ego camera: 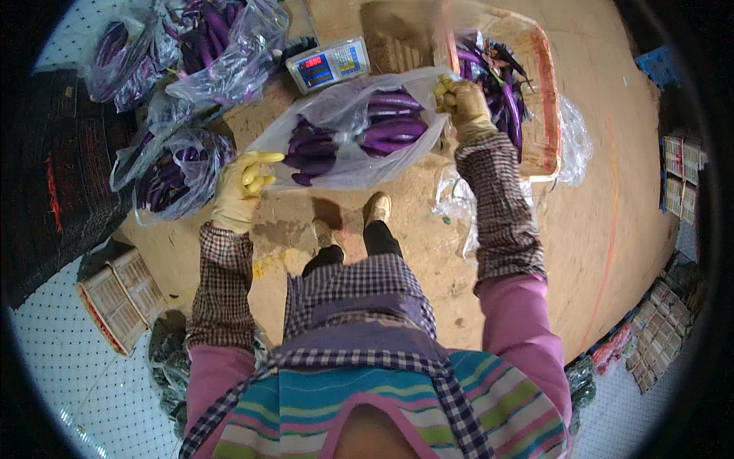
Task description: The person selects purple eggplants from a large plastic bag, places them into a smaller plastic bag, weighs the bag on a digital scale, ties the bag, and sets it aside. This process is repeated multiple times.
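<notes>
A clear plastic bag (350, 172) is stretched between my two gloved hands, with several long purple eggplants (395, 129) lying inside it. My left hand (243, 183), in a pale yellow rubber glove, grips the bag's left end with the index finger extended along it. At the upper right end, my right hand (461, 103) is closed around the gathered plastic. Just beyond the bag sits a digital scale (330, 64) with a lit red display. The scale's platform is hidden by the bag, so I cannot tell whether the bag rests on it.
To the right stands a large crate (550, 115) with loose eggplants (507, 109) inside. Filled bags of eggplants (206, 40) crowd the upper left, and another bag (178, 178) lies beside my left hand. Crumpled plastic (456, 192) is on the floor; a slatted crate (123, 298) stands lower left.
</notes>
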Tool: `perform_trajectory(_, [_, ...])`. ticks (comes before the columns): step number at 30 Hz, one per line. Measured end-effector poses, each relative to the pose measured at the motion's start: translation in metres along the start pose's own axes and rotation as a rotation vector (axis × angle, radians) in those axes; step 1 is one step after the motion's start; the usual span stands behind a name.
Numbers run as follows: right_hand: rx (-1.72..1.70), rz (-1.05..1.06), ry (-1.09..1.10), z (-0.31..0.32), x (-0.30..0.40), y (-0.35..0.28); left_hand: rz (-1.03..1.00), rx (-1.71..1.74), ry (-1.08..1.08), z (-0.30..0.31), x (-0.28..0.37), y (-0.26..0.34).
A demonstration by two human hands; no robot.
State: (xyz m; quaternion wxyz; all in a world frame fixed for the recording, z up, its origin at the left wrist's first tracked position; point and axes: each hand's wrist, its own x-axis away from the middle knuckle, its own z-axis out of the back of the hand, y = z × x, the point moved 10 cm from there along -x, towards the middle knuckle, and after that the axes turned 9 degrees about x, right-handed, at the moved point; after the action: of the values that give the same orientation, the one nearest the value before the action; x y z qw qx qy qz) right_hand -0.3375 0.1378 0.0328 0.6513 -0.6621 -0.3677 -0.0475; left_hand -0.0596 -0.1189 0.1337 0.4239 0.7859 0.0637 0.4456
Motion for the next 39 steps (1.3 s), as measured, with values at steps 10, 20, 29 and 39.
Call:
perform_trajectory(10, [0.314, 0.106, -0.105, -0.125, 0.060, -0.030, 0.003, 0.115, -0.275, -0.026, -0.034, -0.012])
perform_trajectory(20, [-0.371, 0.055, -0.420, -0.170, 0.068, -0.006, -0.304, 0.149, -0.674, -0.053, -0.038, 0.026])
perform_trajectory(29, [0.346, 0.448, -0.214, -0.126, 0.024, 0.056, -0.623, -0.947, -1.015, -0.123, -0.088, -0.013])
perform_trajectory(39, [0.038, 0.796, -0.315, -0.072, 0.029, 0.015, -0.378, -0.293, -0.918, -0.036, -0.172, -0.108])
